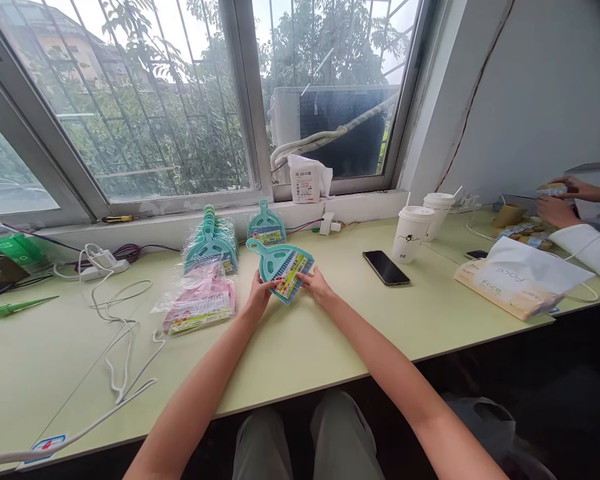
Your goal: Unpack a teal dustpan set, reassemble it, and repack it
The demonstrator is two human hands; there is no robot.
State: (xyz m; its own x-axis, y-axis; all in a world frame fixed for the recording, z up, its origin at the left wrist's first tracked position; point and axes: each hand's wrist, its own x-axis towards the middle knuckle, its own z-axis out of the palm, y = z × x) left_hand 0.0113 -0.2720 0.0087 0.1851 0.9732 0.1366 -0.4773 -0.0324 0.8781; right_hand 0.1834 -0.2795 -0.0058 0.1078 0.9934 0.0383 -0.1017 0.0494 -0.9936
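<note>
A teal dustpan-shaped item (275,259) with a yellow printed label and a blue-striped part is held tilted above the table. My left hand (260,292) grips its lower left edge, and my right hand (317,285) has fingers closed on its right edge by the label. Behind it, a similar teal item (266,227) leans near the wall below the window. To the left stands a row of teal items (211,245) in clear wrapping, and in front of them lie pink ones (200,297) in clear plastic with yellow labels.
White cables (125,333) and a power strip (105,268) lie on the left. Right of centre are a phone (386,268), two lidded cups (411,233) and a tissue pack (515,283). Another person's hands (563,203) hold something at the far right.
</note>
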